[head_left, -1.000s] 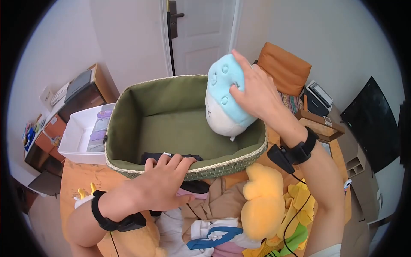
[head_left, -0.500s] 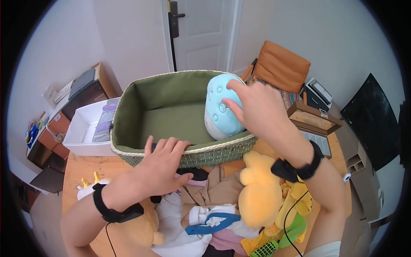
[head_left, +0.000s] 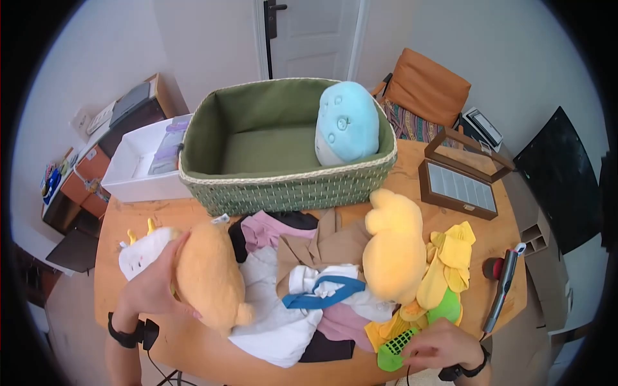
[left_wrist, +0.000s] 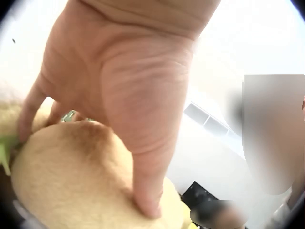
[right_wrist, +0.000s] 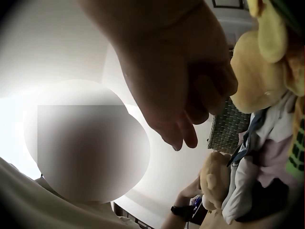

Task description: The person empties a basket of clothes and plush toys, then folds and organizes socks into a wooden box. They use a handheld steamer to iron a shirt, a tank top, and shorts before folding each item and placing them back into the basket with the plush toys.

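Note:
My left hand (head_left: 149,283) grips a tan plush toy (head_left: 209,273) at the table's left front. In the left wrist view the thumb presses into the plush (left_wrist: 71,176) while the other fingers reach round its far side. A white plush (head_left: 145,254) with yellow horns lies just behind that hand. My right hand (head_left: 444,347) hovers at the front right with loosely bent fingers and nothing in them, beside a green mesh-patterned piece (head_left: 394,350). In the green woven basket (head_left: 290,193), a light-blue and white plush (head_left: 349,122) leans at the right end.
Several clothes, including a white garment (head_left: 277,334) and a brown one (head_left: 315,248), cover the table's middle. A yellow plush (head_left: 396,251) lies right of them, near yellow cloth (head_left: 450,254). A white bin (head_left: 145,186), an open compartment box (head_left: 458,186) and a black wand-like tool (head_left: 502,289) surround these.
My right hand let go of the blue plush inside the basket and drew back to the front right. My left hand left the basket rim and took hold of the tan plush.

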`<move>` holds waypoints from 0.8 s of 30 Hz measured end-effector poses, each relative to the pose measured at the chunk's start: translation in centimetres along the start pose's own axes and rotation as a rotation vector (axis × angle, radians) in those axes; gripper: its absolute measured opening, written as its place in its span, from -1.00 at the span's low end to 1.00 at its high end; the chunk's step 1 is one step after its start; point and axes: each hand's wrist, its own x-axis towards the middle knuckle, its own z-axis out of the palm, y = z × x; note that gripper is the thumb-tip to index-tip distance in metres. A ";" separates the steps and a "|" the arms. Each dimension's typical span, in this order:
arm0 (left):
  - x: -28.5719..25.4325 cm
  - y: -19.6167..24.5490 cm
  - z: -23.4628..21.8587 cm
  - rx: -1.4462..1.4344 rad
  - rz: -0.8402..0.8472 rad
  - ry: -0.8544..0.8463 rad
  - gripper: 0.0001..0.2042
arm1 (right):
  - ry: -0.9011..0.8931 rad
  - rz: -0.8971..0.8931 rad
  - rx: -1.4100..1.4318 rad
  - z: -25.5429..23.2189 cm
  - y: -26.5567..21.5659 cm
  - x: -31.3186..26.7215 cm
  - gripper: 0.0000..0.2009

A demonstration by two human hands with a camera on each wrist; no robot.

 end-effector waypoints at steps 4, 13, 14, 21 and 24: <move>0.6 1.0 2.1 0.062 0.073 0.122 0.36 | 0.032 0.195 -0.032 1.0 -0.7 3.6 -0.74; -1.6 3.0 10.7 0.573 0.190 0.508 0.12 | -0.210 0.011 -0.256 2.5 -1.1 8.7 -0.54; -1.8 2.9 11.6 0.570 0.187 0.614 0.06 | -0.192 0.006 -0.259 2.4 -1.5 8.9 -0.56; 0.0 3.4 10.9 0.383 0.098 0.781 -0.20 | 0.044 0.022 -0.192 2.5 -1.9 7.9 -0.65; 0.3 2.7 9.4 0.349 0.142 0.811 -0.29 | 0.069 0.059 -0.215 2.0 -2.0 6.9 -0.64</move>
